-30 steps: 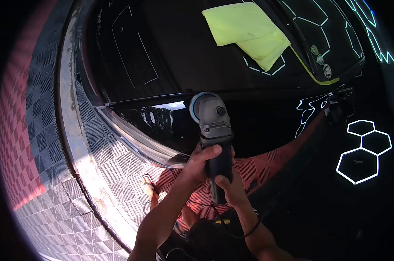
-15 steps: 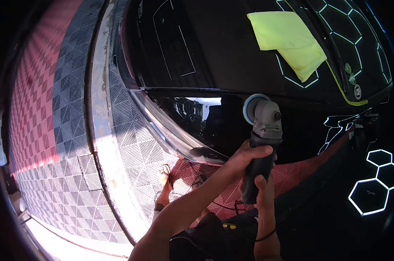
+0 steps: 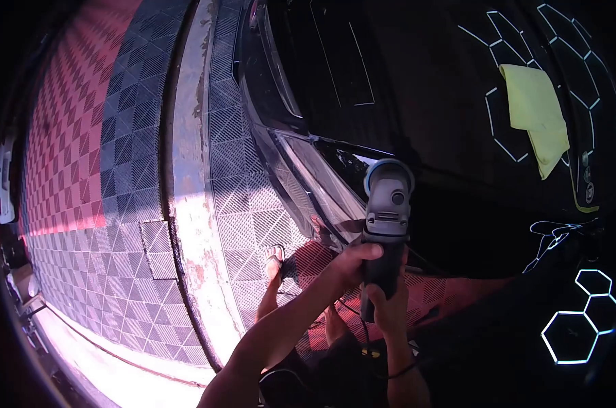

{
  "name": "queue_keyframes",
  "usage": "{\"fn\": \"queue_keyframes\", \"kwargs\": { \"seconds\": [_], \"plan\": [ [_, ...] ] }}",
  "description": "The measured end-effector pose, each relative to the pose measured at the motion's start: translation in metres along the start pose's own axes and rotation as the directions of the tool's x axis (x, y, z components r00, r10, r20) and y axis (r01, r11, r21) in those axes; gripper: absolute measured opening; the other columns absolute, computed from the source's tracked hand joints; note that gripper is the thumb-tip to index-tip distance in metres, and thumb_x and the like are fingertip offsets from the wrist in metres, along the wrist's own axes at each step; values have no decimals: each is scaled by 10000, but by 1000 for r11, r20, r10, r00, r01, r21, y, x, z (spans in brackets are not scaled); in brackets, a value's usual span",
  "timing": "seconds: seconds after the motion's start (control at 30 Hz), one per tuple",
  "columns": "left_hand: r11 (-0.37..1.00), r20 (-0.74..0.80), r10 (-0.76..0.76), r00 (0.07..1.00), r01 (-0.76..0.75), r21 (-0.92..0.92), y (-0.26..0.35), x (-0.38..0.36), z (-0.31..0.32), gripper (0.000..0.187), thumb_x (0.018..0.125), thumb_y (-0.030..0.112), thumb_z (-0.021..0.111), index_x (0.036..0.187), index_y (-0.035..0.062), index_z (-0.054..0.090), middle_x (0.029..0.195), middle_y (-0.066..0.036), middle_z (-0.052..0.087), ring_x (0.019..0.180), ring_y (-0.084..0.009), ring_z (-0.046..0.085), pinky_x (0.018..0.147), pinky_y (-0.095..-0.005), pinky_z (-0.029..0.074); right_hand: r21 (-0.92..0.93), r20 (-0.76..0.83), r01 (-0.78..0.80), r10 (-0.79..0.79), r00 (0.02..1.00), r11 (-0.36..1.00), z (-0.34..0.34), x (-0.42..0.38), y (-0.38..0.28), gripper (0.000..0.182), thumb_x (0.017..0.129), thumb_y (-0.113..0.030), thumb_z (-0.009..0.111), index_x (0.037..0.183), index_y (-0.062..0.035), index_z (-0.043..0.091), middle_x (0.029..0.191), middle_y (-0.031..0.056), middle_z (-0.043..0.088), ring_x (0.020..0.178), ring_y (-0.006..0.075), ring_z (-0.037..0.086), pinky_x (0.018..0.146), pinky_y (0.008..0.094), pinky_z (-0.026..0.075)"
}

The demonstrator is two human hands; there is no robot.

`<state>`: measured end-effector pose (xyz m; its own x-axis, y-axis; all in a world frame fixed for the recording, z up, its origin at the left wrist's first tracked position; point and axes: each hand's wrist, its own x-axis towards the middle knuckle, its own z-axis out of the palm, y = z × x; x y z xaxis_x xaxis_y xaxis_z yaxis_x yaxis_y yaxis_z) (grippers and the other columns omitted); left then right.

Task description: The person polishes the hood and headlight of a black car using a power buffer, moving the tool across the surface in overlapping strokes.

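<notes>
Both hands are wrapped round a polisher [image 3: 385, 228] with a grey head and a dark body. My left hand [image 3: 357, 264] grips it just behind the head, with the thumb lying across the top. Farther back, my right hand [image 3: 389, 307] holds the rear of the body. The round polishing pad [image 3: 406, 173] with a pale blue edge overlaps the glossy black car [image 3: 444, 211], close to the headlight [image 3: 321, 173]. A cord [image 3: 364, 330] hangs below the tool.
On the car's upper surface lies a folded yellow cloth [image 3: 536, 109]. Hexagon light reflections show in the paint. At the left, red and grey floor tiles [image 3: 70, 136] flank a pale worn strip [image 3: 192, 136]. My sandalled foot [image 3: 274, 258] stands near the bumper.
The polisher in both hands has moved toward the headlight end of the car. My view has shifted, so the yellow cloth and car now appear farther right and lower.
</notes>
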<state>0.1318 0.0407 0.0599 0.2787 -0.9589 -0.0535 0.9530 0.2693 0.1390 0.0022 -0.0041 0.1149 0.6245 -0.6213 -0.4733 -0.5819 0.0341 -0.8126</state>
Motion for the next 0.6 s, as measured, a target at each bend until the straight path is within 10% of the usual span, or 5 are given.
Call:
{"fn": "queue_keyframes", "kwargs": {
  "seconds": [0.07, 0.27, 0.6],
  "plan": [
    [999, 4, 25, 1000, -25, -23, 13, -11, -15, 704, 710, 421, 732, 1226, 4, 494, 994, -153, 624, 873, -258, 649, 779, -373, 549, -11, -6, -104, 104, 995, 995, 23, 2, -16, 691, 711, -287, 733, 1251, 61, 479, 1047, 212, 637, 936, 316, 649, 842, 389, 503],
    [989, 111, 54, 992, -38, -143, 54, -28, -54, 755, 701, 413, 738, 1267, 1, 452, 1004, -170, 612, 869, -273, 651, 780, -380, 548, -205, 5, 235, -239, 971, 950, 78, 28, -9, 633, 743, -287, 704, 1221, 53, 467, 876, 163, 648, 788, 274, 657, 734, 360, 517],
    [984, 209, -41, 977, 76, -162, 19, -22, -45, 790, 624, 264, 790, 1273, -11, 435, 1030, -175, 615, 931, -292, 635, 855, -386, 521, -95, -37, 16, -20, 999, 995, 43, 3, 5, 788, 688, -405, 802, 1239, 35, 449, 969, 210, 650, 893, 332, 675, 781, 384, 529]
  ]
}}
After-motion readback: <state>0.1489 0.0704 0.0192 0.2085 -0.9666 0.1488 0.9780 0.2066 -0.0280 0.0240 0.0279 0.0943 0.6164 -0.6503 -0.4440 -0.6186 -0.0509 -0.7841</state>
